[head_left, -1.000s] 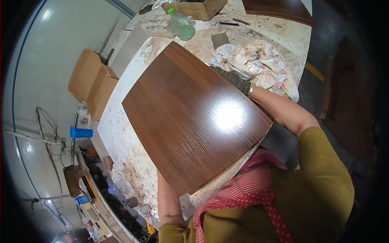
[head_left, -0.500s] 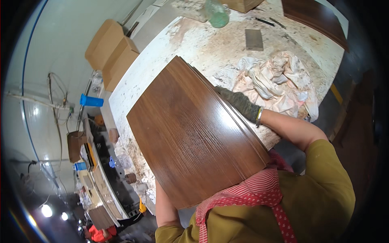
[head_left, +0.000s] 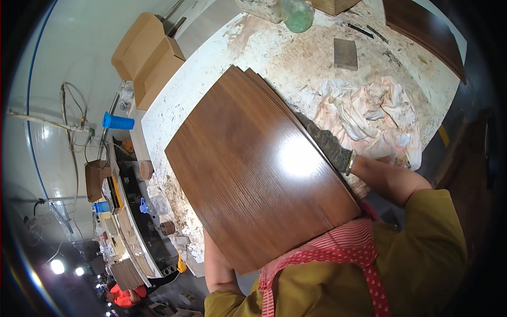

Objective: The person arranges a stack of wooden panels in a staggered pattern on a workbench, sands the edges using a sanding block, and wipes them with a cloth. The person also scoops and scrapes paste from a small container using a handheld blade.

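A stack of flat, glossy brown wooden panels (head_left: 237, 174) lies across the middle, over the table's near side and against my apron. At its far right edge, the rim of a lower panel (head_left: 259, 82) shows slightly out of line with the top one. My right hand (head_left: 328, 142), in a dark, stained glove, grips the stack's right edge, its fingertips partly hidden by the panels. My left forearm (head_left: 217, 262) goes under the near left edge, and the panels hide that hand entirely. Just beyond the right hand is a crumpled, stained white cloth (head_left: 369, 116).
A paint-stained white table (head_left: 211, 55) carries a grey rectangular block (head_left: 345, 54), thin dark tools (head_left: 360, 31), a greenish glass jar (head_left: 297, 16) and more brown panels (head_left: 422, 31). Left are an open cardboard box (head_left: 150, 61), a blue cup (head_left: 117, 121) and, farther off, a person in red (head_left: 124, 296).
The view has shifted slightly, moving the table items rightward. The top panel now covers more of the right-hand edges below it, and a lower panel sticks out more at the far corner.
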### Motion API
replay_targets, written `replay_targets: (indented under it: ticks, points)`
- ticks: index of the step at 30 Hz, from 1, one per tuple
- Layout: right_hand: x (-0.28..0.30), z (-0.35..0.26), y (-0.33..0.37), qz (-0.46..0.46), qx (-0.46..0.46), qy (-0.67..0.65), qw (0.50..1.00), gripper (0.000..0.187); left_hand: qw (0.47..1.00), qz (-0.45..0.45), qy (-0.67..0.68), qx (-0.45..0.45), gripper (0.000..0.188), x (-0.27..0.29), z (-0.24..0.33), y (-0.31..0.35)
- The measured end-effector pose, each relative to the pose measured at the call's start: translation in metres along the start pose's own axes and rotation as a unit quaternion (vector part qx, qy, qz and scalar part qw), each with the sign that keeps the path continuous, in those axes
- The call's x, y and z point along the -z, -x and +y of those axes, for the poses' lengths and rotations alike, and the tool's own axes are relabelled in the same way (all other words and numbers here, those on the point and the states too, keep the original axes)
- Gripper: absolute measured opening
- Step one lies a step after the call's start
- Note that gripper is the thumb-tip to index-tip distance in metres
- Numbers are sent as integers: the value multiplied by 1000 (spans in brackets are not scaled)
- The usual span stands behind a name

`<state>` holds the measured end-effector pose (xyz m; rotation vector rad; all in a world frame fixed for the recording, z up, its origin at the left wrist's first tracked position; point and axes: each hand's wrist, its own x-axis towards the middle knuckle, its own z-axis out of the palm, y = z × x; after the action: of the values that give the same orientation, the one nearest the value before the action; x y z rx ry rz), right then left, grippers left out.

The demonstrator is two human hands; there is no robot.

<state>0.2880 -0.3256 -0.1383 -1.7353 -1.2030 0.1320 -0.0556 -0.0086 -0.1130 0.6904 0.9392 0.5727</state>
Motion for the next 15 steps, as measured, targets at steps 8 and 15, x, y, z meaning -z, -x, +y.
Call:
replay_targets:
  ticks: [8, 15]
  points:
    - [47, 0, -20, -78, -144, -228, 960, 84, 998, -45, -53, -9, 82, -23, 47, -17]
    - [143, -17, -27, 24, 18, 75, 997, 51, 981, -54, -188, 12, 75, -79, 75, 18]
